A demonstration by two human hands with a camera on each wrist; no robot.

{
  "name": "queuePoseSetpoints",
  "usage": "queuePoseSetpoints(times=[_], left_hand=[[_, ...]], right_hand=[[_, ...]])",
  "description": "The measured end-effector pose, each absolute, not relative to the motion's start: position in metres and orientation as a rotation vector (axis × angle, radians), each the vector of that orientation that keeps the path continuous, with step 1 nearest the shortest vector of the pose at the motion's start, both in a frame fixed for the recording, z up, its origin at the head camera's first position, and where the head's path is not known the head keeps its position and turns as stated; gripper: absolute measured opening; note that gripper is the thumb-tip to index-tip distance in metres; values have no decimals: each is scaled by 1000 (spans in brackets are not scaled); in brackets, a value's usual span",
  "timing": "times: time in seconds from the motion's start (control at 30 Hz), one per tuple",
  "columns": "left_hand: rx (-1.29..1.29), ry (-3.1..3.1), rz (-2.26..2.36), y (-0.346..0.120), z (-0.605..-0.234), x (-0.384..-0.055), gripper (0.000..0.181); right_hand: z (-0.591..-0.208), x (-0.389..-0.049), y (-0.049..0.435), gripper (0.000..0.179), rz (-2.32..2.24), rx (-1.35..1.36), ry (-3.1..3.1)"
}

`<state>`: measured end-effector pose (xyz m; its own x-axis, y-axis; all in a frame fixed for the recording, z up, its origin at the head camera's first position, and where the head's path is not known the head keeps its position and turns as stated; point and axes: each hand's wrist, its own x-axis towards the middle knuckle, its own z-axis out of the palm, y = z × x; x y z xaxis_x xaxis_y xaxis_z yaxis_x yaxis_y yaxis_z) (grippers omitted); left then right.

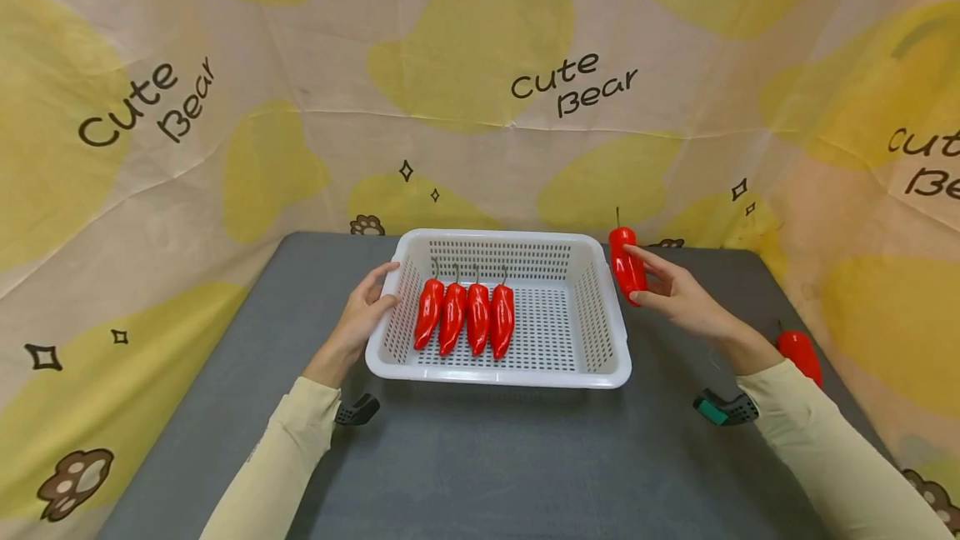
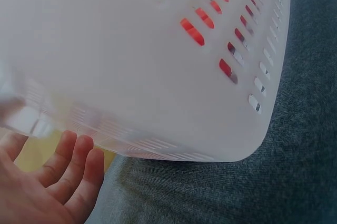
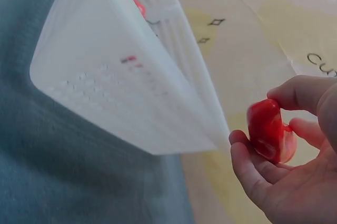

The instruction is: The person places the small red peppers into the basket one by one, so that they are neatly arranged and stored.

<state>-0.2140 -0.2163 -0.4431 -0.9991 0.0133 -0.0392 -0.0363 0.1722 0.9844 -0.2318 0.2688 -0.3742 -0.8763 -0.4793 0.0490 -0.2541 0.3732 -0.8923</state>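
Observation:
A white plastic basket point(image 1: 525, 377) with slotted walls stands on the grey table. Inside, on its left half, several red peppers point(image 1: 477, 319) lie side by side, stems pointing to the back. My left hand point(image 1: 358, 315) holds the basket's left rim, thumb on the near side and fingers farther back; the left wrist view shows its fingertips point(image 2: 84, 166) by the outer wall. Just off the basket's right rim, my right hand point(image 1: 678, 294) pinches another red pepper point(image 1: 627, 265) between thumb and fingers, stem up. From the right wrist, that pepper point(image 3: 265, 129) shows end-on among the fingers.
One more red pepper point(image 1: 799, 354) lies near the table's right edge, partly hidden behind the right forearm. A patterned cloth point(image 1: 465, 65) hangs behind and along both sides of the table point(image 1: 480, 473). Dark wrist devices point(image 1: 726, 408) sit at both cuffs.

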Motion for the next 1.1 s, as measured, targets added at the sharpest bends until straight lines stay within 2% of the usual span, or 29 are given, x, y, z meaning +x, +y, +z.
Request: queuePoseSetpoints(times=[1.1], left_hand=[[-23, 2367, 2001, -217, -445, -214, 57]], right_hand=[[-391, -224, 208, 78, -1508, -784, 2309]])
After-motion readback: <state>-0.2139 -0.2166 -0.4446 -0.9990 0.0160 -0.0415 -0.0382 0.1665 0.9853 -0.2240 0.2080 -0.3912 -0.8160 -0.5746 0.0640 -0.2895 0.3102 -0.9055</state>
